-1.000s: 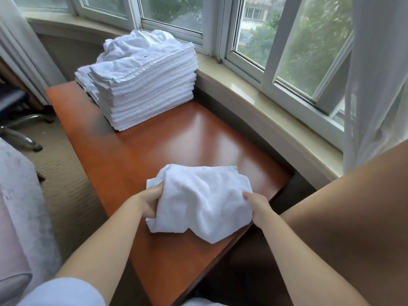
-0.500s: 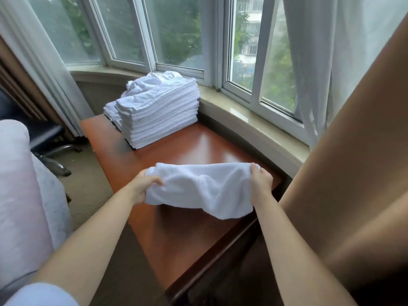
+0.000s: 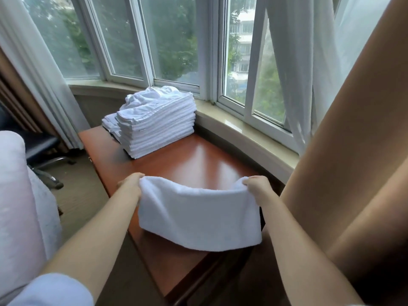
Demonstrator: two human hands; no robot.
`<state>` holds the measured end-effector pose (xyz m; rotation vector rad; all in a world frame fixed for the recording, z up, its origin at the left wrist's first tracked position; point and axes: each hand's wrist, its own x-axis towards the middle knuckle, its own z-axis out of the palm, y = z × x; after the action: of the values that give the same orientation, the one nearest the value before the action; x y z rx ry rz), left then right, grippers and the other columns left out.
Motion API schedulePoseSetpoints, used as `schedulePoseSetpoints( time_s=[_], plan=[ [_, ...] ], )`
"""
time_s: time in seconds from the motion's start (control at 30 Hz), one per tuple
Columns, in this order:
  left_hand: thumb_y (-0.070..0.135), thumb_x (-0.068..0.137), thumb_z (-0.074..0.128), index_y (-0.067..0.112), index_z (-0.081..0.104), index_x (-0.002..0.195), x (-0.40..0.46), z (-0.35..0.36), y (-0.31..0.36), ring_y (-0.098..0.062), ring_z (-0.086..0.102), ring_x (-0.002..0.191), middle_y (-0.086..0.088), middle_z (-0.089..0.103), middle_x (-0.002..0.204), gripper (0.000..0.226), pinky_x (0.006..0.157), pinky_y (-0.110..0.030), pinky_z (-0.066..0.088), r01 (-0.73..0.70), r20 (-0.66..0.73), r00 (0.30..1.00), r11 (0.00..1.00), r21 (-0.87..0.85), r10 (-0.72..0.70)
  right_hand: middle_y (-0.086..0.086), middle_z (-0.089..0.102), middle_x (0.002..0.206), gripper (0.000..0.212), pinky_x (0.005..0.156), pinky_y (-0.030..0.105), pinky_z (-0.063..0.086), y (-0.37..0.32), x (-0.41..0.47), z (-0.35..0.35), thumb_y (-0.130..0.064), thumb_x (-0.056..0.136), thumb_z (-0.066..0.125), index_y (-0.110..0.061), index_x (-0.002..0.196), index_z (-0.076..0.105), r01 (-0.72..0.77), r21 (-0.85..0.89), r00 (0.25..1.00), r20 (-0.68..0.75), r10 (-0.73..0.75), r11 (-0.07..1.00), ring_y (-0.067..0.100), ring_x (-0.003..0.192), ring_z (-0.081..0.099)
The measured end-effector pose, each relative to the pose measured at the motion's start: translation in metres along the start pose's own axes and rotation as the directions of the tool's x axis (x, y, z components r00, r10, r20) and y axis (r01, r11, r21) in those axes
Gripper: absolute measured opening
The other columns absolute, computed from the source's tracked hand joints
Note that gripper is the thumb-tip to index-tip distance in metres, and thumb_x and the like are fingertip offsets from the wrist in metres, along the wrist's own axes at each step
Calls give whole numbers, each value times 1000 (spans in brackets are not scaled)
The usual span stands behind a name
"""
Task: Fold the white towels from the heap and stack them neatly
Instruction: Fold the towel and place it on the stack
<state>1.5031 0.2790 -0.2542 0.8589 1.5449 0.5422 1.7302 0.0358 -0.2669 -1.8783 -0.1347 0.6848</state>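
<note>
Pinching towel (image 3: 198,217) corners, hands (image 3: 130,184) apart.

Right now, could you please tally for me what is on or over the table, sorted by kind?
Loose towel, held up by the left hand and right hand: 1
Stack of folded towels: 1
Crumpled cloth on top of the stack: 1
Hands: 2
Total: 5
The towels in the stack are too tightly layered to count.

Wood table (image 3: 198,160) by bay window (image 3: 176,40) (curtains (image 3: 331,151) bth sides)
</note>
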Motion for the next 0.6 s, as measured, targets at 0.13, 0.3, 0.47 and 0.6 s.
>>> schedulePoseSetpoints(
  time_s=[0.13, 0.3, 0.47, 0.6],
  plan=[
    [0, 92, 35, 10, 52, 120, 32, 19, 6, -10, 42, 133, -5, 55, 114, 34, 95, -21, 38, 30, -294, 954, 956, 291, 60, 11, 54, 101, 24, 73, 28, 40, -15, 13, 33, -2, 89, 57, -10, 111, 64, 19, 75, 1000, 14, -20, 997, 24, 90, 49],
    [-1, 81, 61, 18, 55, 77, 45, 64, 50, -25, 60, 81, -18, 66, 102, 20, 84, -40, 55, -280, -56, 960, 920, -274, 276, -2, 44, 53, 26, 53, 23, 30, -63, 27, 90, 5, 84, 47, -9, 64, 57, 107, 69, 994, 20, -109, 992, 19, 55, 38],
    [-8, 83, 61, 19, 49, 83, 51, 82, 153, -23, 56, 77, -7, 57, 81, 30, 80, -41, 51, -405, 209, 780, 730, -550, 590, 1, 47, 61, 24, 52, 23, 32, -140, 61, 107, 0, 86, 47, -10, 69, 62, 301, 150, 929, -268, -254, 942, 19, 62, 40],
    [-5, 86, 59, 17, 50, 83, 61, 59, 239, -13, 54, 64, -3, 55, 76, 24, 64, -29, 52, -406, 147, 729, 595, -693, 669, -3, 49, 68, 24, 58, 25, 35, -196, 81, 102, -3, 89, 50, -17, 70, 57, 466, 106, 777, -523, -349, 878, 18, 65, 39]
  ],
)
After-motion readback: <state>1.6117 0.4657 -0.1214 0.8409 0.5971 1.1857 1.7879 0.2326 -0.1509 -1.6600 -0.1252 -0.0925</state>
